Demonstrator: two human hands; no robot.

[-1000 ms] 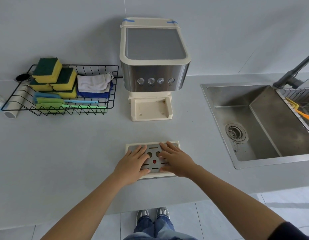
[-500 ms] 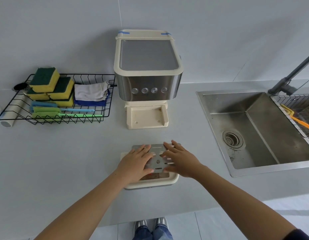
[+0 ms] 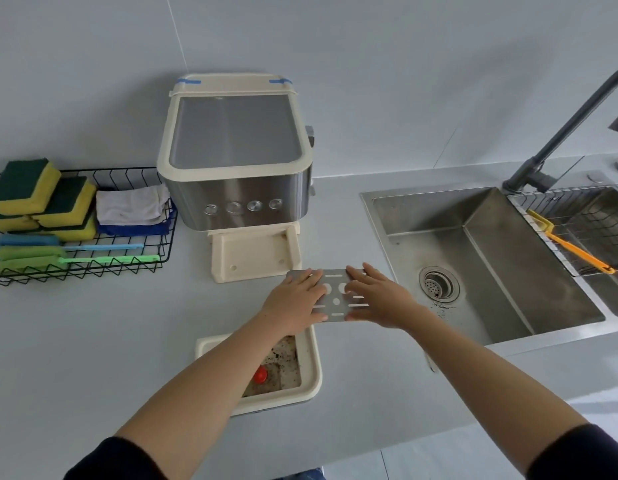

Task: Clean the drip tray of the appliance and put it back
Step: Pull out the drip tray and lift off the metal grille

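Observation:
The cream drip tray point(image 3: 309, 362) lies on the counter near the front edge, its inside dirty with dark specks and a red float point(image 3: 260, 375) showing. Both hands hold the perforated metal grate point(image 3: 336, 295) in the air beyond the tray, lifted off it. My left hand point(image 3: 295, 303) grips the grate's left end, and my right hand point(image 3: 378, 296) grips its right end. The cream and steel appliance point(image 3: 236, 168) stands at the back, its empty tray base point(image 3: 253, 256) in front of it.
A black wire basket point(image 3: 79, 268) at the left holds several sponges, folded cloths and brushes. A steel sink point(image 3: 473, 265) with a drain lies right of my hands, a dark tap point(image 3: 560, 129) behind it, and a wire rack with an orange brush point(image 3: 574, 247) further right.
The grate, which lay on the tray, has been lifted off and carried away from me and rightward by both hands. The tray's dirty inside is now exposed.

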